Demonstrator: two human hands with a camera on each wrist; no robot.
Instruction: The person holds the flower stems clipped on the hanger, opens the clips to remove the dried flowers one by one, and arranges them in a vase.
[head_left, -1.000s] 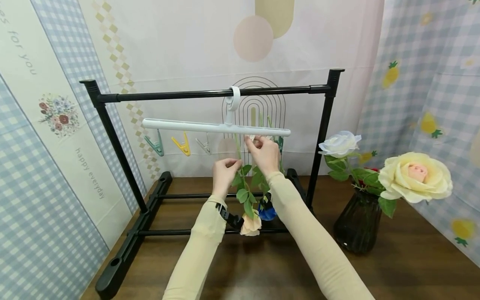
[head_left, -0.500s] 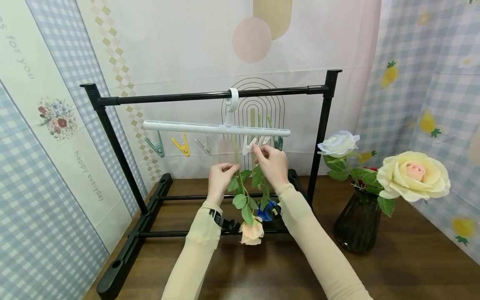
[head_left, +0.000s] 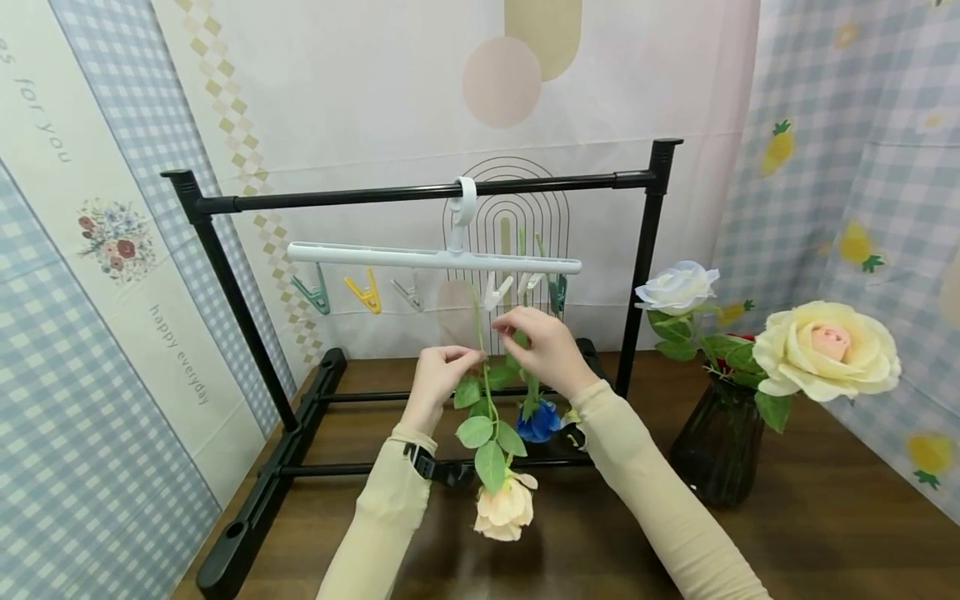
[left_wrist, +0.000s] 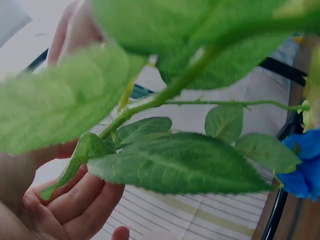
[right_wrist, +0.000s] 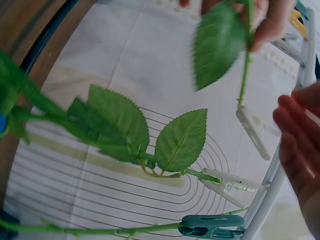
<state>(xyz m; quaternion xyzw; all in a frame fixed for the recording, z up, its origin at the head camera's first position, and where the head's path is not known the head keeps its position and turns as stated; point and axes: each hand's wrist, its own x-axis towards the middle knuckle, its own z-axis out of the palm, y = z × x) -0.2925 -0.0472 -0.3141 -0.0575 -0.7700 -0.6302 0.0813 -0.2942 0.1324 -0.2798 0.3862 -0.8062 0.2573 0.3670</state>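
My left hand [head_left: 441, 379] pinches the green stem of a peach rose [head_left: 504, 507] that hangs head down. Leaves cover part of those fingers in the left wrist view. My right hand [head_left: 551, 346] is just right of the stem, fingers loosely bent and holding nothing. Above it, a white clothespin [head_left: 498, 292] hangs from the white hanger [head_left: 375, 254]; in the right wrist view the stem's upper end overlaps this clothespin. Farther right, a blue rose [head_left: 538, 421] hangs upside down, its stem in another white clothespin [right_wrist: 230, 186]. A dark green clothespin [right_wrist: 210, 226] grips a third stem.
A black rack [head_left: 337, 198] carries the hanger on its top bar. Green, yellow [head_left: 363, 292] and grey clothespins hang along the left half. At right on the wooden table stands a dark glass vase [head_left: 716, 446] with a white rose [head_left: 677, 287] and a large cream rose [head_left: 827, 352].
My right hand has let go of the white clothespin and come down to the right. My left hand has moved lower, and the peach rose has dropped with it.
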